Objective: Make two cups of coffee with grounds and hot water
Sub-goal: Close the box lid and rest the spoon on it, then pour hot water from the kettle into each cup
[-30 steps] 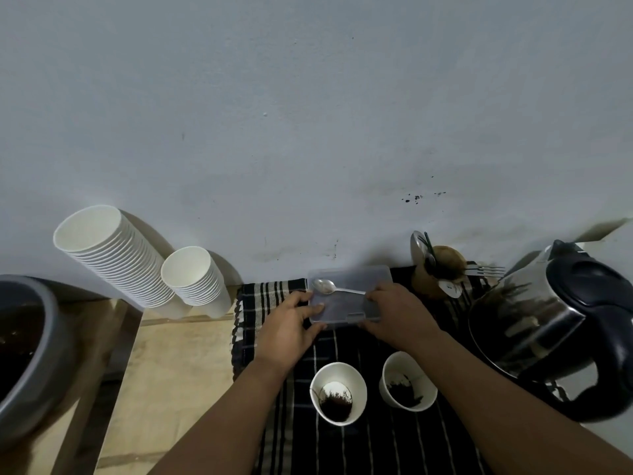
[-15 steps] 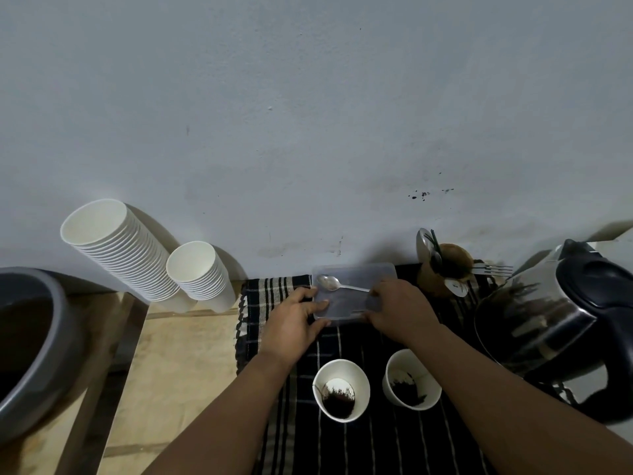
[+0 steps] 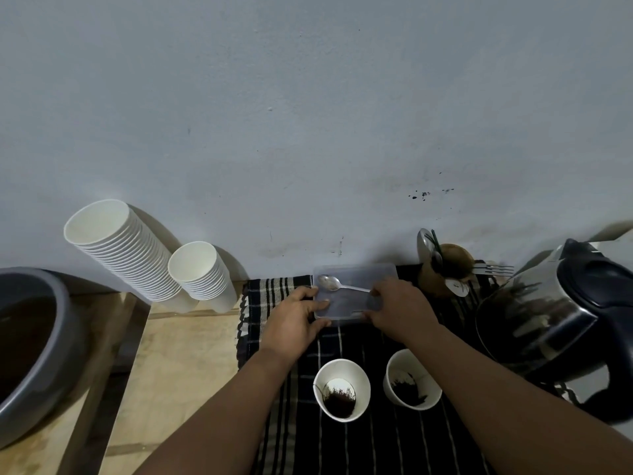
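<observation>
The clear container (image 3: 354,291) lies at the cloth's (image 3: 274,293) far edge, against the wall (image 3: 308,114), a spoon (image 3: 339,285) on its lid. The left hand (image 3: 294,323) grips its 9 o'clock side, the right hand (image 3: 399,306) its 3 o'clock side. Two cups (image 3: 342,383) with grounds stand at 6 o'clock, the kettle (image 3: 561,313) at 3 o'clock.

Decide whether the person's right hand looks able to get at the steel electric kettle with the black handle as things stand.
Probably yes. The right hand rests on the clear plastic container, and the steel electric kettle with the black handle stands just to its right on the striped cloth, with nothing between them.
</observation>
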